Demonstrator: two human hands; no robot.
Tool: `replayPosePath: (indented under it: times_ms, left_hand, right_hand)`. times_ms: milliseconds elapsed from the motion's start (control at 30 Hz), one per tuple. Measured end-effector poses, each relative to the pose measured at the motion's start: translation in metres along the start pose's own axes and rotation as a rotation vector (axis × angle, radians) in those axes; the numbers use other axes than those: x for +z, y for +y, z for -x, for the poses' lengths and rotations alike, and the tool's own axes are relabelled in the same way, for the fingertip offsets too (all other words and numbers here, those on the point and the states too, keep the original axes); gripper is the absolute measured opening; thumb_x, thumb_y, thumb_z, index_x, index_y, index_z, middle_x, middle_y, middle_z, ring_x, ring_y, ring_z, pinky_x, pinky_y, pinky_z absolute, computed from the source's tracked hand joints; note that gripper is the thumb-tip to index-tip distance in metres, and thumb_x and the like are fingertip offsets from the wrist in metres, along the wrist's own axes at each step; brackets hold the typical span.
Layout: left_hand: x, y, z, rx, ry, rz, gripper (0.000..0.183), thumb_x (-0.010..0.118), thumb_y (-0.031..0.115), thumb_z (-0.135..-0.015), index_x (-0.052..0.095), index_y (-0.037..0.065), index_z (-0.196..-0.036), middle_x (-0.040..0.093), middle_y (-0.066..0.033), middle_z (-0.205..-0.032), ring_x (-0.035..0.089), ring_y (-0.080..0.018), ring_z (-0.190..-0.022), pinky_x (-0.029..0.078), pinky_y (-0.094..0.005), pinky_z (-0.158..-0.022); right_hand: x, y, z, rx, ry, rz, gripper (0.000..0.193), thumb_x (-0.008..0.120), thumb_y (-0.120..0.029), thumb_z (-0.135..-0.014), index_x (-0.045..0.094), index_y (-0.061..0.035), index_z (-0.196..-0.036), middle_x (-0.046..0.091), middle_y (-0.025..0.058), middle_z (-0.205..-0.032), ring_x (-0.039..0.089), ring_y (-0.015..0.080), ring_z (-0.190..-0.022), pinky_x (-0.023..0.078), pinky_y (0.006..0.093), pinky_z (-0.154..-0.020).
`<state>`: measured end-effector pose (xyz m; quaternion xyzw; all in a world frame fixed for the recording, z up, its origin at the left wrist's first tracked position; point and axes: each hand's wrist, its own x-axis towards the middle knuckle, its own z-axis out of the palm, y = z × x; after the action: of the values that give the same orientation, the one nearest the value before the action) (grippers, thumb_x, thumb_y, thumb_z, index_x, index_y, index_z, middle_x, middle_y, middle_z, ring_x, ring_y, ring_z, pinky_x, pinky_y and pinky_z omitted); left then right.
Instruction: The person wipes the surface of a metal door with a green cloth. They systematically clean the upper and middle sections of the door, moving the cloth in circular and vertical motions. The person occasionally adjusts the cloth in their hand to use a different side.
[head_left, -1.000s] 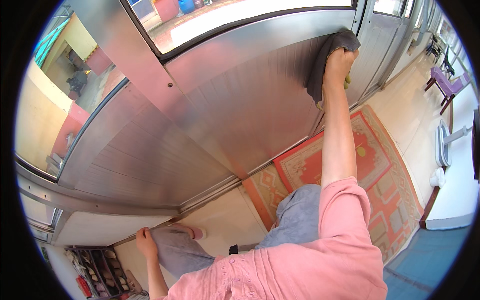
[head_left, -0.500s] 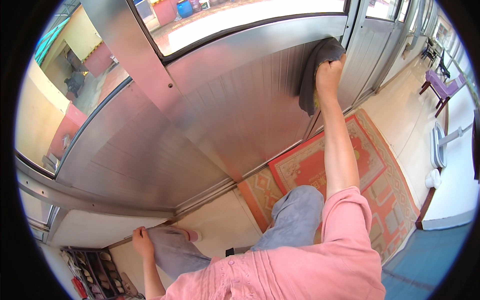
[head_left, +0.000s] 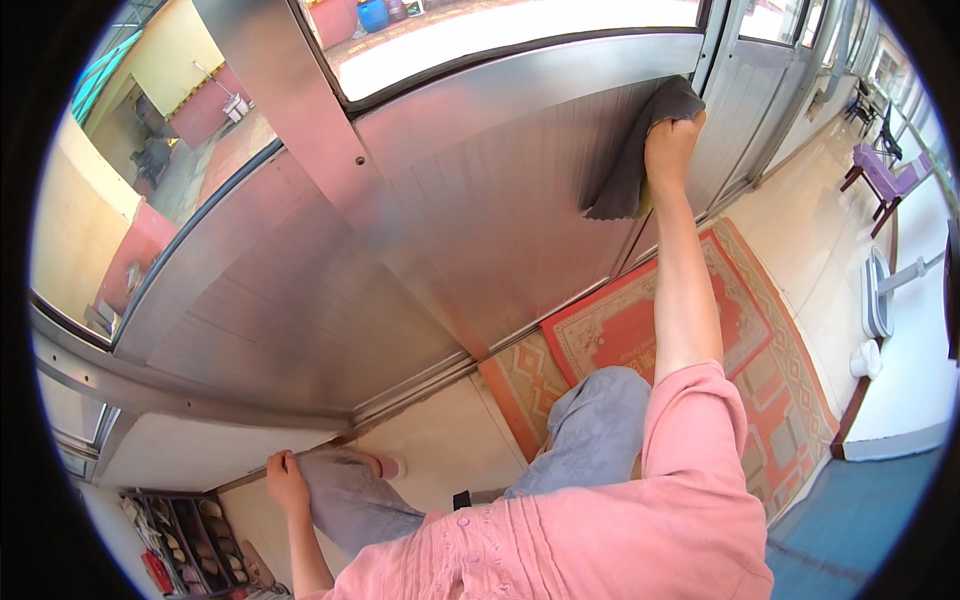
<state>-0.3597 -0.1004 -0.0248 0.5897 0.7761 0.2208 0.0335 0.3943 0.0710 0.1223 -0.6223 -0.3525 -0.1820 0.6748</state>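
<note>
My right hand (head_left: 672,160) reaches far forward, its fingers closed around a dark grey cloth (head_left: 635,165). The cloth lies against the ribbed metal lower panel (head_left: 500,200) of a door, close to its right edge and just below the window frame. Part of it hangs down to the left of the hand, and a little yellow-green shows at its edge by the wrist. Beside my bent left knee, my left hand (head_left: 288,485) rests low with its fingers curled closed; nothing shows in it.
Red patterned mats (head_left: 650,320) lie on the floor before the door. A rack of shoes (head_left: 195,540) stands at the lower left. To the right are a purple chair (head_left: 885,175), a white cup-like object (head_left: 866,358) and a blue surface (head_left: 850,515).
My right hand and the cloth have moved slightly right along the panel, and the cloth's lower end spreads further left. The view has shifted a little. My left hand stays by the knee.
</note>
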Motion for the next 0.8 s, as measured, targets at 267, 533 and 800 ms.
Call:
replayPosePath:
  times_ms: [267, 533, 800]
  left_hand:
    - [0.000, 0.000, 0.001, -0.008, -0.007, -0.005, 0.024, 0.058, 0.022, -0.099, 0.071, 0.003, -0.106, 0.068, -0.0135, -0.104, 0.066, -0.0340, -0.097, 0.051, -0.0419, -0.086]
    - [0.004, -0.006, 0.001, 0.017, 0.016, 0.039, 0.023, 0.059, 0.021, -0.099, 0.071, 0.003, -0.105, 0.068, -0.0135, -0.103, 0.065, -0.0334, -0.096, 0.051, -0.0420, -0.085]
    - [0.000, 0.004, -0.001, 0.010, -0.005, 0.035, 0.023, 0.059, 0.022, -0.100, 0.071, 0.003, -0.105, 0.068, -0.0131, -0.102, 0.066, -0.0317, -0.096, 0.051, -0.0410, -0.085]
  right_hand:
    - [0.000, -0.002, 0.013, -0.028, -0.022, -0.055, 0.029, 0.049, -0.014, -0.100, 0.060, 0.0106, -0.110, 0.051, 0.0282, -0.129, 0.054, 0.0480, -0.113, 0.043, 0.0464, -0.100]
    - [0.001, 0.002, -0.007, 0.022, 0.032, -0.052, 0.027, 0.049, -0.013, -0.098, 0.061, 0.0077, -0.110, 0.051, 0.0260, -0.125, 0.053, 0.0466, -0.111, 0.043, 0.0454, -0.101]
    - [0.002, -0.023, 0.018, 0.042, -0.074, -0.013, 0.027, 0.047, -0.011, -0.100, 0.058, 0.0116, -0.112, 0.048, 0.0268, -0.130, 0.053, 0.0458, -0.112, 0.042, 0.0460, -0.102]
